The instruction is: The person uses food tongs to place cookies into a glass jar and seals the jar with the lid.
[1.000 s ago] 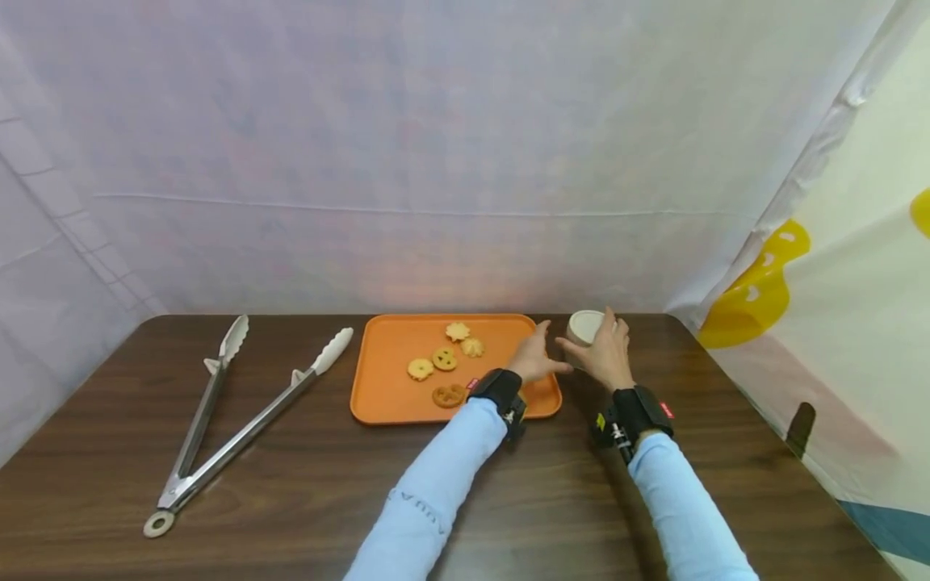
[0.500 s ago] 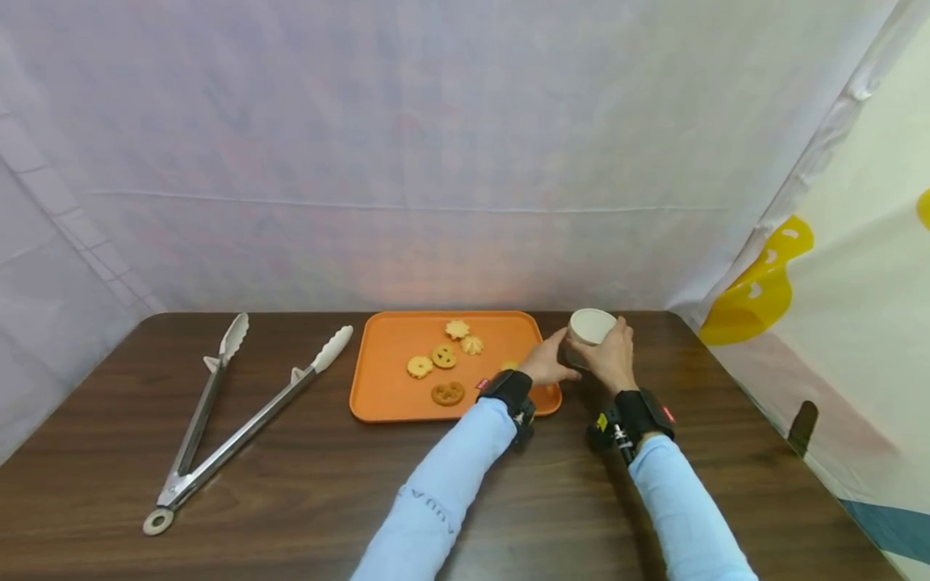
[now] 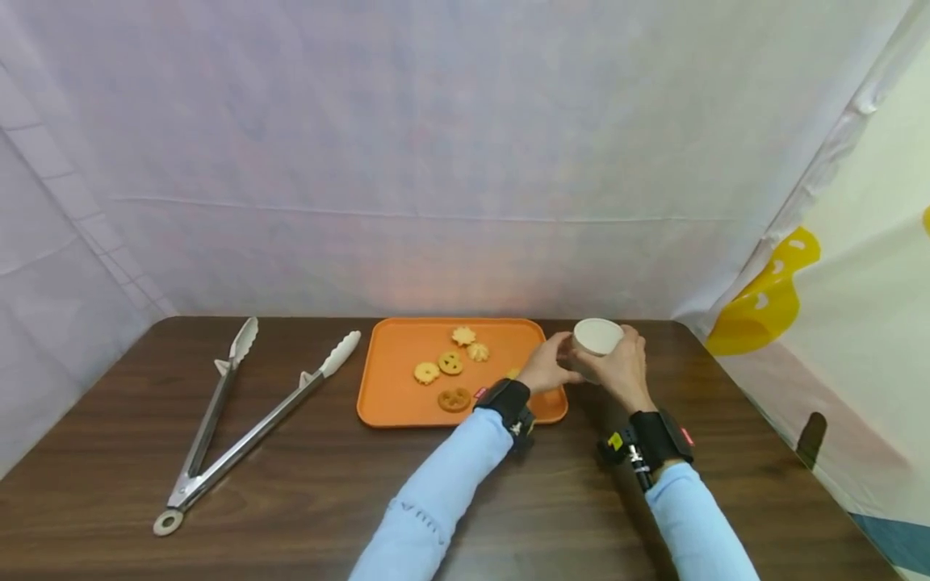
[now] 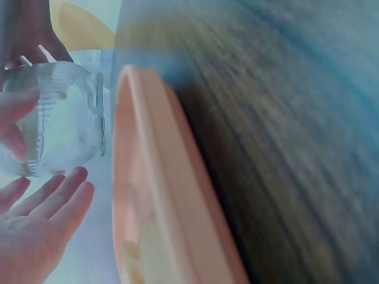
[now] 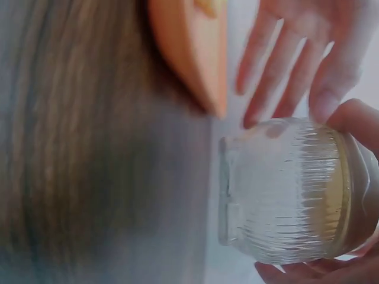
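Observation:
A clear ribbed glass jar (image 5: 272,195) is gripped by my right hand (image 3: 619,367), its thumb on one side and fingers on the other in the right wrist view. From above, the jar shows a round white top (image 3: 597,336), and it appears raised off the table. My left hand (image 3: 548,367) is at the jar's left side; its fingers (image 5: 284,77) are straight with tips at the glass. The left wrist view also shows the jar (image 4: 65,118) with that hand (image 4: 41,231) beside it.
An orange tray (image 3: 385,403) holding several cookies (image 3: 450,363) lies left of the jar, partly under my left hand. Long metal tongs (image 3: 254,432) lie spread at the table's left. A pale cloth (image 3: 436,161) hangs behind the table.
Both hands were spread around the jar and have closed in on it. The right hand has taken hold, and the jar has come up. The head view has shifted slightly.

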Available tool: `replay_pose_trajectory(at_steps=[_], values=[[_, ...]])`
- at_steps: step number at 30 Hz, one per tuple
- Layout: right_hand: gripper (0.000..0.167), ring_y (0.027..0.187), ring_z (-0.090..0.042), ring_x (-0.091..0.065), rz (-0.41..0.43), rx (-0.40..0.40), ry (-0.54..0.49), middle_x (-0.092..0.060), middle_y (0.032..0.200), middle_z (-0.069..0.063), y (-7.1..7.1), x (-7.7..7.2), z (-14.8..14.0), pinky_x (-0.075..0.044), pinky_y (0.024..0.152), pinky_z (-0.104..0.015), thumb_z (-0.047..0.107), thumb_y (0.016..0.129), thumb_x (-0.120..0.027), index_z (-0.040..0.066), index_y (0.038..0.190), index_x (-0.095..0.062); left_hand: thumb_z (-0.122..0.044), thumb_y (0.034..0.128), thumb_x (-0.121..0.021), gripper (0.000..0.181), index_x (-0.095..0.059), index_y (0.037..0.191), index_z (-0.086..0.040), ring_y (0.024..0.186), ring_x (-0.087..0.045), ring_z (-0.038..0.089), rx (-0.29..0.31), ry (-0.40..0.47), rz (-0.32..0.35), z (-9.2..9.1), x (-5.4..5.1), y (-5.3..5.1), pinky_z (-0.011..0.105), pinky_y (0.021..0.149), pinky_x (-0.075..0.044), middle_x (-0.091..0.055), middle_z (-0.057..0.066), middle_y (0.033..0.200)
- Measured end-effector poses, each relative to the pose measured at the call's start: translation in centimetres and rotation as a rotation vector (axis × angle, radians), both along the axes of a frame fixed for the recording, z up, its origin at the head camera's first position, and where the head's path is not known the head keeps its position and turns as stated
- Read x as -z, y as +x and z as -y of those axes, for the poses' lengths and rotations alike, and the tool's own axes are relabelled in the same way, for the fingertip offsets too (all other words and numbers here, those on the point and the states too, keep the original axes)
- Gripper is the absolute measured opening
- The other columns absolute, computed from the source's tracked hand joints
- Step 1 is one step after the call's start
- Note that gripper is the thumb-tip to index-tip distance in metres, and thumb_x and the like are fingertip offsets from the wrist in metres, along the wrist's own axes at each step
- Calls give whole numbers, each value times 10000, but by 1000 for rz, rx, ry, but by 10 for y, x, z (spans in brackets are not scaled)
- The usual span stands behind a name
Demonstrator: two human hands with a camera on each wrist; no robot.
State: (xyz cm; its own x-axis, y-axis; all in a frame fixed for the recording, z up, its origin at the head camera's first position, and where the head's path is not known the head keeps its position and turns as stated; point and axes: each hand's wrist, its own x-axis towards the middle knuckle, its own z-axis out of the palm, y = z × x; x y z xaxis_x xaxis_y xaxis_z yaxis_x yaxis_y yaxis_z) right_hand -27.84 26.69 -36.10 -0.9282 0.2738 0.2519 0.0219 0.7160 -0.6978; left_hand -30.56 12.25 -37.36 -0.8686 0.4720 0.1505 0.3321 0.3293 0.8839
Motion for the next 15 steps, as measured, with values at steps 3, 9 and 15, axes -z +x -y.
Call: replay_pose_trajectory(at_steps=[3,9,15], values=[[905,1203,-522,-441,21,-43,11,-387,1346,-393,6,-7,4,-423,985,-608,274,814,-794,-147,1439,-294,-10,837,-761,743,-394,1480,41,1269,-573,362,13,29,3,7,-1,1,368,1015,-508,-537,227,1432],[881,1199,-539,-484,26,-163,38,-400,1348,-397,22,-18,18,-463,963,-607,246,840,-784,-159,1445,-287,-29,842,-747,784,-344,1512,32,1294,-532,384,72,42,-8,28,-4,1,373,1016,-504,-494,247,1448],[877,1236,-521,-470,25,-305,47,-393,1391,-385,39,-26,29,-451,974,-602,227,854,-784,-142,1465,-274,-43,862,-736,786,-315,1524,4,1349,-470,362,185,70,23,50,-12,11,394,1069,-459,-443,216,1494]])
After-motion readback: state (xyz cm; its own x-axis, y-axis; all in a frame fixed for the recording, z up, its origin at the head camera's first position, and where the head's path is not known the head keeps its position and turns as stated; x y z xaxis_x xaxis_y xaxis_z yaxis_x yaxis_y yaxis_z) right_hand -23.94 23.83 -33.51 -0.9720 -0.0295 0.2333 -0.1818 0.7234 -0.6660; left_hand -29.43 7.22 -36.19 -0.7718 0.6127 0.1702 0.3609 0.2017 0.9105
